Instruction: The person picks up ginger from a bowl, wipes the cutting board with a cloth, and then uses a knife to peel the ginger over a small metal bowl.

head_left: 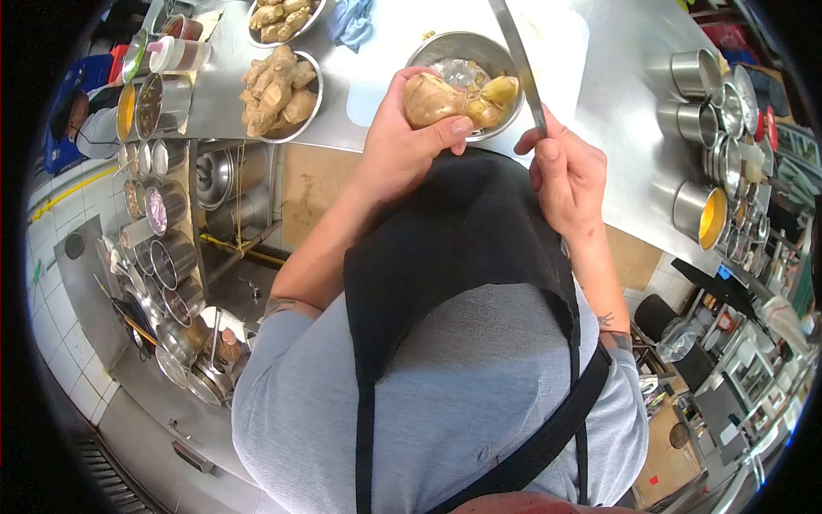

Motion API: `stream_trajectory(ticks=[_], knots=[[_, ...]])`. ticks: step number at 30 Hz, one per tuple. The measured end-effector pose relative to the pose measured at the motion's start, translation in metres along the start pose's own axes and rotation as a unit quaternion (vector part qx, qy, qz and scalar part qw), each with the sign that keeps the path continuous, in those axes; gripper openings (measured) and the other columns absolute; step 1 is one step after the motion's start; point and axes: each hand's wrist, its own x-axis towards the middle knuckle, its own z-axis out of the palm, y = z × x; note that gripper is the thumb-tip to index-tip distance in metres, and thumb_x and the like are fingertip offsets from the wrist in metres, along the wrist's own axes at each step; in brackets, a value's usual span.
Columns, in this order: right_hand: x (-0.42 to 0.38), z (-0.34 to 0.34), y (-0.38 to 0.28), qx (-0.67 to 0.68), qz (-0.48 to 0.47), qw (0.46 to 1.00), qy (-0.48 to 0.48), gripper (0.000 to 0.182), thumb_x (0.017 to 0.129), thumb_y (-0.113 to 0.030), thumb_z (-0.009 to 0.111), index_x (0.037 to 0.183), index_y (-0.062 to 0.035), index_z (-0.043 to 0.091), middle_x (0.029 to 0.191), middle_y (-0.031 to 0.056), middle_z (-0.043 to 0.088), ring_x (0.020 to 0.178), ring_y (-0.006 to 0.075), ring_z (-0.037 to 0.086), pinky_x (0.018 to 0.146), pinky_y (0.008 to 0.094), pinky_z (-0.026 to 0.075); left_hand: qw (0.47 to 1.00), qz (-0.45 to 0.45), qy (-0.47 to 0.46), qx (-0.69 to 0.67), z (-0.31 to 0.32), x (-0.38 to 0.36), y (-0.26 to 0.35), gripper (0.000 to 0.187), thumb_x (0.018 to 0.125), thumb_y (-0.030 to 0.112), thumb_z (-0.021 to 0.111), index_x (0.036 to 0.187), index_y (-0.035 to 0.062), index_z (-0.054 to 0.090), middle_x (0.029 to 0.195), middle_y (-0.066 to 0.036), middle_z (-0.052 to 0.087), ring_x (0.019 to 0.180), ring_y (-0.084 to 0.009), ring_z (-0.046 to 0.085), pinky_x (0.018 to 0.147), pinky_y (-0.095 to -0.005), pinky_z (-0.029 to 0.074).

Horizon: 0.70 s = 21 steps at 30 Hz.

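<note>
My left hand [409, 141] is closed around a large piece of ginger root [434, 100], with some yellow peeled patches at its right end. The ginger is above the near side of a steel bowl [462, 41], which has a clear, shiny piece and small scraps inside. In my right hand [569, 171] is a knife [519, 56], gripped by the handle, its long blade pointing up and away to the right of the bowl. Knife and ginger are apart. A white cutting board [561, 64] lies beneath the bowl.
To the left on the steel table stand a bowl of unpeeled ginger [276, 92] and a second ginger bowl [282, 19] behind it. A blue cloth [350, 23] lies near them. Steel pots [695, 73] line the right edge; sauce containers [163, 101] stand at far left.
</note>
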Motion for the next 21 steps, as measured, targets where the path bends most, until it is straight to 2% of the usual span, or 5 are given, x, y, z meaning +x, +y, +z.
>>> stream_trajectory(ticks=[3,7,14,17,21], knots=[[0.003,-0.010,-0.002,0.020,-0.015,0.999,-0.032,0.042,0.096,-0.020,0.071,0.133,-0.0003,0.066,0.079,0.0101,0.067,0.069,0.0164,0.064,0.068,0.0282,0.052,0.998,-0.026,-0.035,-0.046,0.000,0.000,0.002,0.058,0.087,0.001,0.078,0.133,0.0012,0.042,0.112,-0.013,0.065,0.089,-0.0207,0.065,0.074,-0.0353,0.055],[0.011,-0.024,-0.020,-0.117,-0.094,0.986,-0.069,0.050,0.086,-0.024,0.082,0.131,-0.0052,0.069,0.074,0.0071,0.064,0.066,0.0180,0.064,0.062,0.0292,0.051,0.995,-0.042,-0.032,-0.088,0.002,0.001,0.004,0.053,0.089,-0.001,0.074,0.133,0.0014,0.045,0.107,-0.012,0.065,0.090,-0.0204,0.066,0.078,-0.0356,0.056],[0.009,-0.028,-0.020,-0.169,-0.087,0.978,-0.088,0.055,0.079,-0.028,0.087,0.128,-0.0095,0.072,0.073,0.0042,0.063,0.062,0.0170,0.063,0.057,0.0309,0.051,0.999,-0.006,-0.034,-0.019,0.004,0.001,0.008,0.051,0.087,-0.009,0.070,0.132,0.0044,0.049,0.124,-0.008,0.057,0.108,-0.0186,0.063,0.089,-0.0339,0.056],[0.011,-0.029,-0.022,-0.170,-0.091,0.977,-0.092,0.055,0.079,-0.029,0.087,0.128,-0.0098,0.072,0.073,0.0040,0.064,0.062,0.0169,0.063,0.057,0.0309,0.052,0.998,0.038,-0.054,-0.008,0.000,0.004,0.003,0.051,0.085,-0.008,0.071,0.130,0.0049,0.049,0.122,-0.007,0.058,0.112,-0.0166,0.061,0.095,-0.0312,0.054],[0.011,-0.028,-0.021,-0.166,-0.087,0.978,-0.093,0.054,0.079,-0.030,0.087,0.127,-0.0102,0.072,0.073,0.0039,0.063,0.062,0.0171,0.064,0.057,0.0311,0.052,0.997,0.034,-0.041,0.051,0.002,0.004,0.009,0.052,0.085,-0.006,0.074,0.129,0.0053,0.049,0.121,-0.006,0.059,0.113,-0.0157,0.061,0.098,-0.0296,0.052]])
